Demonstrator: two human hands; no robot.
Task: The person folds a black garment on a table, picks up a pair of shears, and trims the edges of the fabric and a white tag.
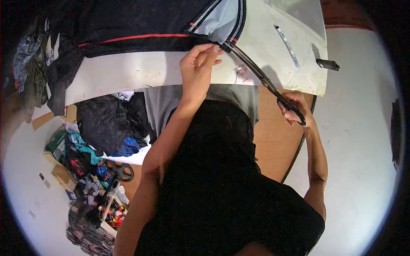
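Observation:
A black garment [132,19] with a thin red stripe lies over the far side of the white table [128,70]. One corner of it opens to a pale lining [220,21] edged with dark, lettered tape. My left hand [198,68] pinches the garment's near edge just below that corner, its lower fingers loosely curled. In my right hand [295,106] are long dark scissors [256,70], held by the handles at the table's front edge. Their blades point up and left, and the tips meet the garment's edge right beside my left fingertips.
A marker pen [287,46] and a small black object [327,64] lie to the right. Dark cloth [111,123] is heaped below the table's left part. Nearer stand an open box of small colourful items [114,213] and a black handwheel [124,171].

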